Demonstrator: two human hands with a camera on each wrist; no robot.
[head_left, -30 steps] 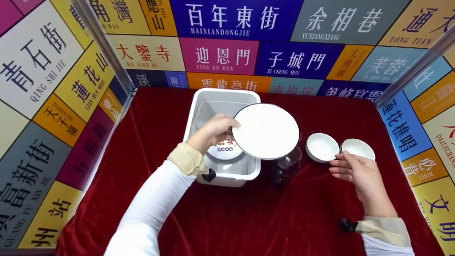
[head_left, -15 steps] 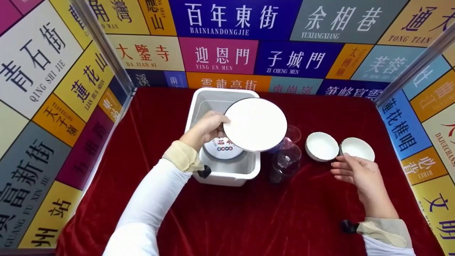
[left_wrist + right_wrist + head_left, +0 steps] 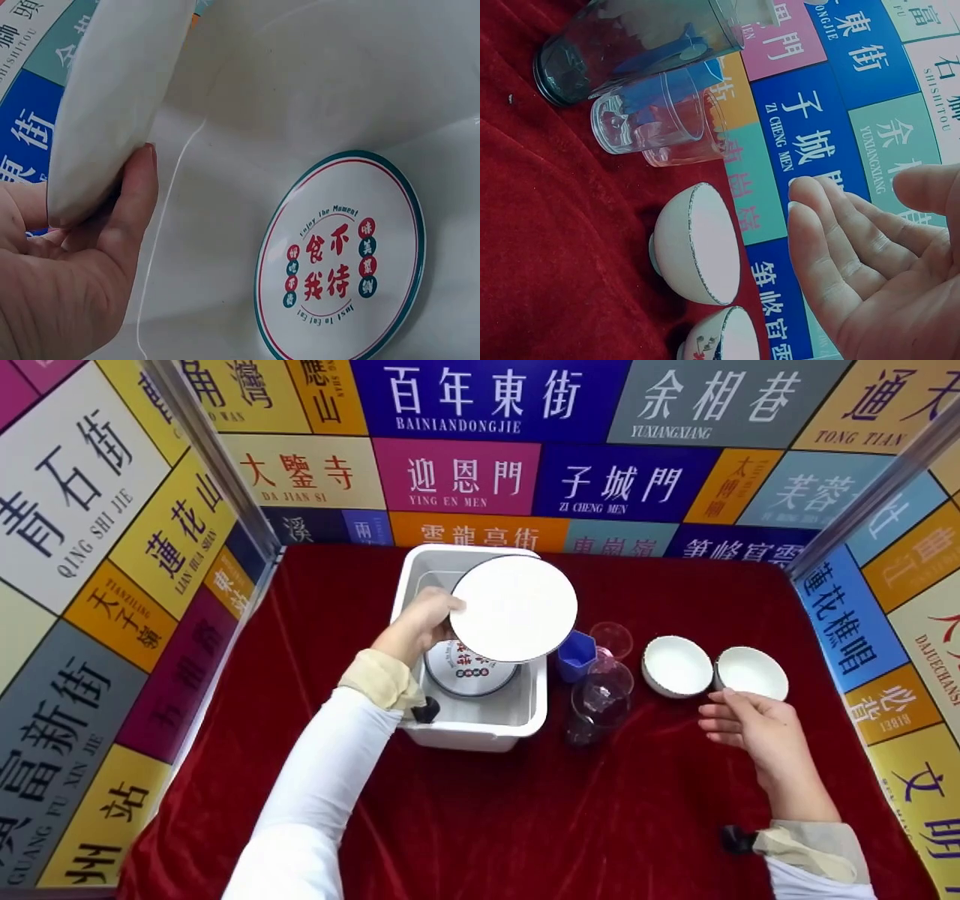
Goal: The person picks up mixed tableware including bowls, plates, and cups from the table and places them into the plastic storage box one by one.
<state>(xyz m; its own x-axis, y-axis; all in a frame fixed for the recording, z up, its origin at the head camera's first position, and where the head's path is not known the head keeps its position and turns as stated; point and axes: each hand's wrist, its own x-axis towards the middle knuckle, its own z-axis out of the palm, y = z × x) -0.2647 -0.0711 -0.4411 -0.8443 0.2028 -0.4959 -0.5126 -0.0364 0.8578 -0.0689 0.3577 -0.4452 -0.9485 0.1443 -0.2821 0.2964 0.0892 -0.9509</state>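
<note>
1. tub (image 3: pixel 465 741) below the left hand (image 3: pixel 425 617), walls probably hemming in its contents.
2. white plate (image 3: pixel 514 607), tilted above the tub, edge-pinched by left thumb and curled fingers, presumably to spare its face.
3. printed plate (image 3: pixel 471 679), lying in the tub.
4. right hand (image 3: pixel 761 729), relaxed, thumb apart from fingers, holding nothing.
5. bowls (image 3: pixel 677 666), upright just past right fingertips, perhaps for easy reach.
6. clear cups (image 3: pixel 602 699) and blue container (image 3: pixel 576 652), clustered between the hands, probably saving room.

1. The white plate (image 3: pixel 514 609), round, plain, thin dark rim, is held tilted by the left hand (image 3: pixel 424 619), partly above the tub.
2. The tub (image 3: pixel 457 739) is white, rectangular.
3. Inside it rests a printed plate (image 3: pixel 341 259), bordered green and red.
</note>
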